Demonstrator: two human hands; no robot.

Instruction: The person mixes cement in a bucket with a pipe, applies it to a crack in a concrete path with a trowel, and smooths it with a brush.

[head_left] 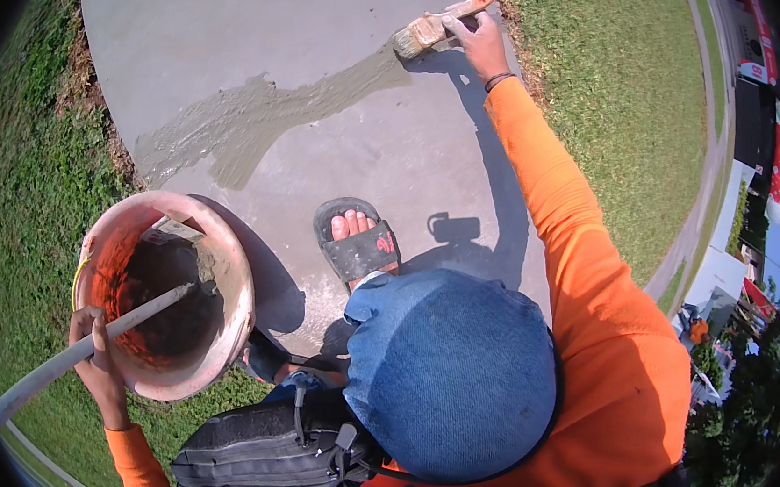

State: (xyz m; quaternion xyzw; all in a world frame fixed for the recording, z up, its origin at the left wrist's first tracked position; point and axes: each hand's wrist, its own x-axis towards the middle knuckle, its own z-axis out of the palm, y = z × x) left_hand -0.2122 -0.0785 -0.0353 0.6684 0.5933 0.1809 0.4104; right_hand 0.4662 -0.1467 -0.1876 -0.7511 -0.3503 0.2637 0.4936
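Note:
My right hand (481, 45), arm stretched out ahead, grips a wide paintbrush (426, 33) with an orange-tipped handle. The brush's bristles press on the far end of a wet grey cement streak (301, 102), which runs leftward across the smooth grey concrete strip (372, 151). At the left stands a round orange bucket (240, 324), coated with pale cement and holding dark grey mix. A long pale stick (46, 378) leans out of it over the near-left rim. My left hand (98, 365) closes round the stick beside that rim.
Grass (619, 90) borders the concrete on both sides. My foot in a black slide sandal (356, 247) stands on the strip, right of the bucket. A black bag (260, 453) hangs at my front. A curved path, signs and trees lie at the far right.

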